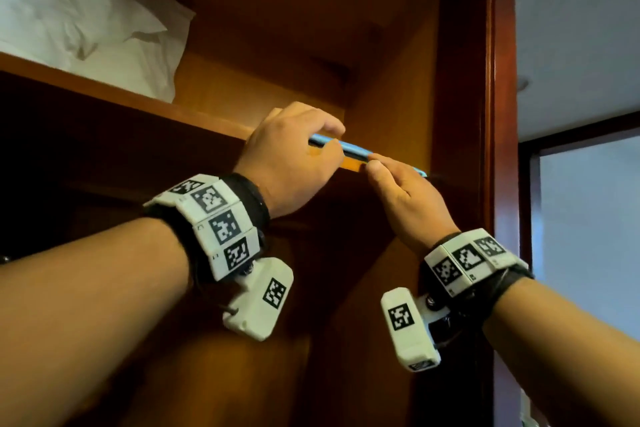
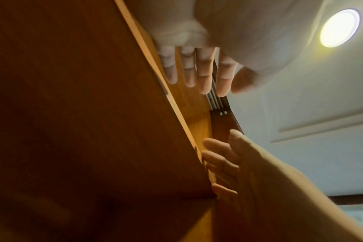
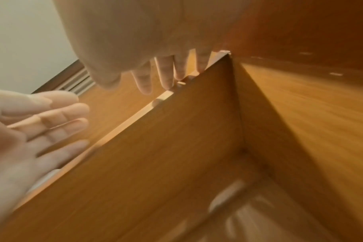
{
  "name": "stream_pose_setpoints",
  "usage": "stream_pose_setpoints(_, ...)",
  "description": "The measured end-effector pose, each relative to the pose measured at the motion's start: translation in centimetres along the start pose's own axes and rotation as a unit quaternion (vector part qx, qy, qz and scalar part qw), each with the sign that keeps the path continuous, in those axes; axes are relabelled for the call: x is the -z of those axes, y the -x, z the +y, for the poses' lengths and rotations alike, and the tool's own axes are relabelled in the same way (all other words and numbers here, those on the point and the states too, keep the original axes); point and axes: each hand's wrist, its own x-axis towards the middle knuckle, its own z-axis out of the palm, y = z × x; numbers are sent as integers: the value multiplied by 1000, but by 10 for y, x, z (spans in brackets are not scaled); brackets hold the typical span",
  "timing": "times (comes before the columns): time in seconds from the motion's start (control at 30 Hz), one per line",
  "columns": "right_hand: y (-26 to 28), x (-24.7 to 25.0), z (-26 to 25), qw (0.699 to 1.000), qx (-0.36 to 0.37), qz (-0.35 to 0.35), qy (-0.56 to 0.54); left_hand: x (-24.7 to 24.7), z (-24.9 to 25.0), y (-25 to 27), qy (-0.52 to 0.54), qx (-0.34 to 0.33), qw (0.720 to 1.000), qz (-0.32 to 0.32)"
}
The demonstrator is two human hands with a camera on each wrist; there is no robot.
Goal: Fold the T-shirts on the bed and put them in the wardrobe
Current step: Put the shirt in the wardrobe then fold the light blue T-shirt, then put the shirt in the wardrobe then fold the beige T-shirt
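I am at the wardrobe (image 1: 460, 114), both hands up at the front edge of the upper shelf (image 1: 138, 104), near its right end. The T-shirt (image 1: 353, 148) shows only as a thin blue line along that edge, so I judge it lies flat on the shelf, folded; how far in it sits I cannot tell. My left hand (image 1: 291, 156) rests over its left part and my right hand (image 1: 405, 194) touches its right part from below the edge. In the wrist views the fingers of both are straight and spread, gripping nothing. To finish well I should push with flat fingers on both sides evenly, so the fold slides back square without bunching, and keep it apart from the white bedding (image 1: 86, 17) at the shelf's left end, then draw my hands out low so no fingertip drags the cloth forward
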Motion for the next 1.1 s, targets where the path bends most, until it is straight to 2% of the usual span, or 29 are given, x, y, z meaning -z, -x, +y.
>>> stream_pose_setpoints(0.2, 22, 0, -5, 999, -45, -8, 3, -26, -5, 37, 124, 57, 991, 10)
stream_pose_setpoints(0.37, 44, 16, -24, 995, -96, -10, 0, -47, -1, 64, 220, 124, 967, 15)
stream_pose_setpoints(0.57, 69, 49, -30, 990, -132, -5, 47, -68, 36, 79, 310, 187, 932, -11)
stream_pose_setpoints(0.83, 124, 152, -3, 982, -157, 4, 109, -86, 156, 75, 396, 149, 905, -43)
stream_pose_setpoints(1.0, 156, 236, 16, 971, -184, 10, 151, -123, 244, 75, 418, 130, 896, -73)
stream_pose_setpoints(1.1, 181, 287, 27, 962, -205, 19, 180, -149, 292, 79, 451, 150, 875, -94)
